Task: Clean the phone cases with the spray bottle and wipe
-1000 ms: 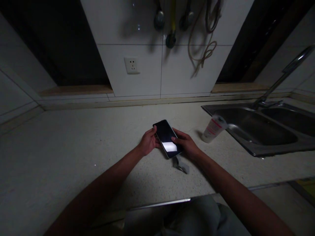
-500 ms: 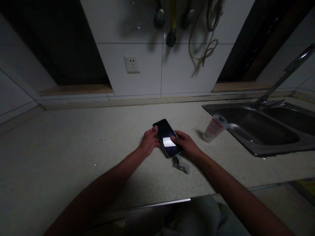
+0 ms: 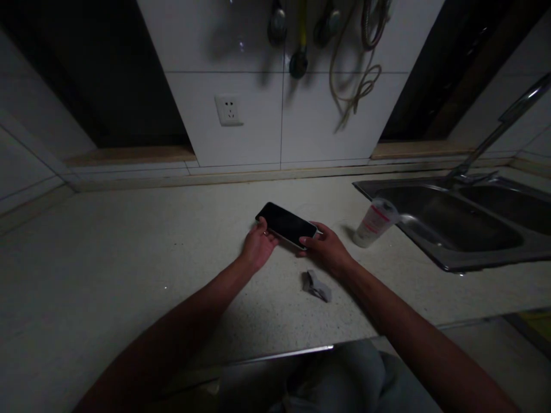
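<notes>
A smartphone (image 3: 284,223) with a dark screen is held over the counter, slanting down to the right. My left hand (image 3: 258,245) grips its left end, thumb on the near edge and fingers underneath. At the other end my right hand (image 3: 325,245) is closed on it, with the thumb lying across the screen's corner. On the counter below the phone lies a small crumpled grey piece (image 3: 317,285), perhaps cloth or paper; neither hand touches it.
A translucent plastic cup (image 3: 375,222) with red print leans on the right, close to the steel double sink (image 3: 447,265) and its faucet (image 3: 503,129). The pale countertop (image 3: 142,241) runs to a tiled wall with a socket (image 3: 229,110), valves and a hanging cord (image 3: 365,86).
The phone has turned counter-clockwise from a steeper slant to a flatter one, its upper end moving left. The bright reflection on its screen is gone. Both hands still hold it.
</notes>
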Tool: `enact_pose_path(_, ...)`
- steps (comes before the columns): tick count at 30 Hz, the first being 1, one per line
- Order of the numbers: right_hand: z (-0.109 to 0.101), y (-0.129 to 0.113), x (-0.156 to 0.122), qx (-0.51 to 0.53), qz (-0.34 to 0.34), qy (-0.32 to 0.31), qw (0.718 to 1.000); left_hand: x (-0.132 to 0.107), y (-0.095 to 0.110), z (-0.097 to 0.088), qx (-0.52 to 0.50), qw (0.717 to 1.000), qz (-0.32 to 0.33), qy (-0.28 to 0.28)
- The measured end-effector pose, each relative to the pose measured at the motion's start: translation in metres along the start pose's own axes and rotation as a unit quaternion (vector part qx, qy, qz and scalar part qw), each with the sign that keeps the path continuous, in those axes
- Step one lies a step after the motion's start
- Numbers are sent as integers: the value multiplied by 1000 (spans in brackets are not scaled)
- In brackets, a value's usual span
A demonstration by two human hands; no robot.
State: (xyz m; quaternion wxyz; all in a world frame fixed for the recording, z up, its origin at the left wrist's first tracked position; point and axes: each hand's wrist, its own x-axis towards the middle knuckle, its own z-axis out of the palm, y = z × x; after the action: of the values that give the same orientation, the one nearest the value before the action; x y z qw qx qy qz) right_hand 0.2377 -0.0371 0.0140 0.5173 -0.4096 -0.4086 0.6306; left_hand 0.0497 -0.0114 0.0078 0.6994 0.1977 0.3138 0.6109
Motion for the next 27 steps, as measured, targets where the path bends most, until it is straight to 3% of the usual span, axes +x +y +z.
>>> enact_pose_path(5,-8,1,6,8,-30,60,998,-6,6,5,13,998,-57,-33)
enact_pose_path(13,-6,-3,4,19,-29,38,999,-5,10,4,53,998,-30,-10)
enact_pose_path(21,-12,-2,9,15,-22,70,997,-6,9,3,78,995,-36,-46)
enact_pose_path(27,-12,-1,10,11,-36,90,995,-4,7,1,96,994,-33,-40)
